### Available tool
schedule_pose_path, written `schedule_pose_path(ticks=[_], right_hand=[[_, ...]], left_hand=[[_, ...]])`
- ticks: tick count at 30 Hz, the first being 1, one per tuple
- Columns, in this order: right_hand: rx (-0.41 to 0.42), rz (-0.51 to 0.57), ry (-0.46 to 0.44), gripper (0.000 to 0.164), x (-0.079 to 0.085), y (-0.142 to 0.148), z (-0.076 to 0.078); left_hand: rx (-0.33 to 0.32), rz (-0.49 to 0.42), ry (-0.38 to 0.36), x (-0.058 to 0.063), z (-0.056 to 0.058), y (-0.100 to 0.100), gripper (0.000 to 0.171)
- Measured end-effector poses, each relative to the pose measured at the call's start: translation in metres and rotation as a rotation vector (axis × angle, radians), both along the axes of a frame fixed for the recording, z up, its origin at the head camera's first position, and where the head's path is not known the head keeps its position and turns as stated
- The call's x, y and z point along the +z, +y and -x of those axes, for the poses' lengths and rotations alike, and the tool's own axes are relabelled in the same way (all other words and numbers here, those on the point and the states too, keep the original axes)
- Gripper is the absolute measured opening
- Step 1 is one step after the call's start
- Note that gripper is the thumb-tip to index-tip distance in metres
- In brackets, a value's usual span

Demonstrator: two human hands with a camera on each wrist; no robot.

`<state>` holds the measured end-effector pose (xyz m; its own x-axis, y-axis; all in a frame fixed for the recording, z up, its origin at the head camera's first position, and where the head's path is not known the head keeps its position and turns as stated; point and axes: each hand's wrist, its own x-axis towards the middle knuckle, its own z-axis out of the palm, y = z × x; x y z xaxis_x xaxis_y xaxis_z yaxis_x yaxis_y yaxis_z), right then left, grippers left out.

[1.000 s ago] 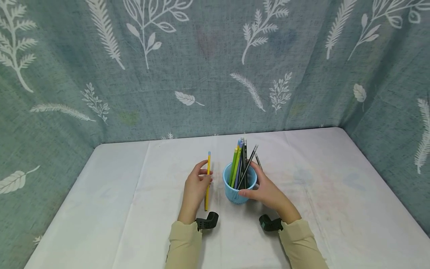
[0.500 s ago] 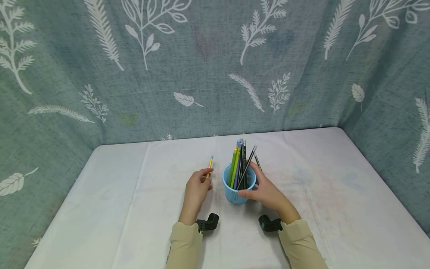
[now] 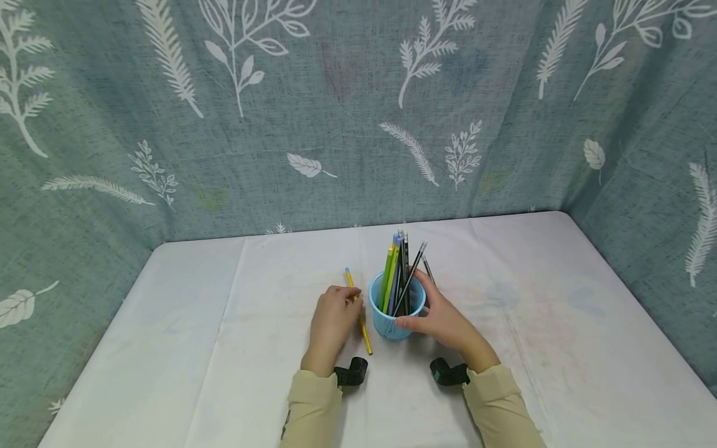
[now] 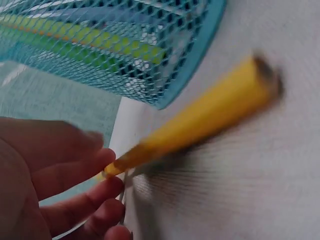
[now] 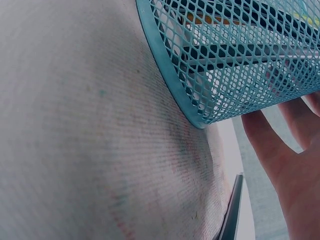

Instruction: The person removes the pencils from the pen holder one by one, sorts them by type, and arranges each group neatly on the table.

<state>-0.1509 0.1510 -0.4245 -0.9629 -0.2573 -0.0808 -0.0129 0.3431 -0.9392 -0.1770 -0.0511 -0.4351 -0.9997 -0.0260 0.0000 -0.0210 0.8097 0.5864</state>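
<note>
A light blue mesh pencil cup (image 3: 385, 328) stands upright with several green, blue and black pencils (image 3: 388, 283) leaning inside. My right hand (image 3: 450, 323) grips its right side, thumb in front and fingers behind; the right wrist view shows those fingers (image 5: 265, 140) against the mesh. To the left of the cup, my left hand (image 3: 333, 318) pinches a yellow pencil (image 3: 365, 336) with a light blue end, slanted with that end away from me. Its other end looms blurred in the left wrist view, where the fingertips (image 4: 112, 187) meet the shaft.
A dark pencil (image 3: 428, 270) lies on the table behind my right hand, partly hidden by it. White cloth covers the table (image 3: 560, 298). A grey-green leaf-patterned curtain (image 3: 347, 199) closes off the back and sides.
The yellow pencil first stood nearly straight, then leaned right and now slants left at its far end, its near end swung towards the cup. My left hand shifted slightly right; the right hand stayed.
</note>
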Motion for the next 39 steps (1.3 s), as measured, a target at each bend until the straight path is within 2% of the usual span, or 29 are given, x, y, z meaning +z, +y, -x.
schedule_pose_path(ticks=[5,11,16,24,30,34,39], right_hand=[[0.001,0.004,0.006,0.095,0.000,0.000,0.000],[0.006,-0.001,0.002,0.095,0.000,0.001,0.001],[0.011,-0.008,0.002,0.095,0.001,0.003,0.000],[0.019,-0.015,0.001,0.094,0.000,0.004,-0.001],[0.023,-0.008,-0.025,0.094,-0.003,0.005,-0.006],[0.023,-0.013,-0.022,0.096,-0.002,0.005,-0.006],[0.019,-0.008,0.000,0.096,0.001,0.003,0.001]], left_hand=[[-0.010,0.093,0.000,0.000,-0.002,0.002,0.029],[-0.024,0.126,0.052,0.001,-0.003,-0.002,0.036],[-0.027,0.108,0.066,0.001,-0.003,-0.004,0.037],[-0.025,0.095,0.024,0.000,-0.003,-0.006,0.038],[-0.019,0.052,-0.036,-0.003,-0.008,-0.006,0.040],[-0.017,0.037,-0.058,0.000,-0.009,-0.007,0.041],[-0.029,0.035,-0.060,0.005,-0.004,-0.009,0.044]])
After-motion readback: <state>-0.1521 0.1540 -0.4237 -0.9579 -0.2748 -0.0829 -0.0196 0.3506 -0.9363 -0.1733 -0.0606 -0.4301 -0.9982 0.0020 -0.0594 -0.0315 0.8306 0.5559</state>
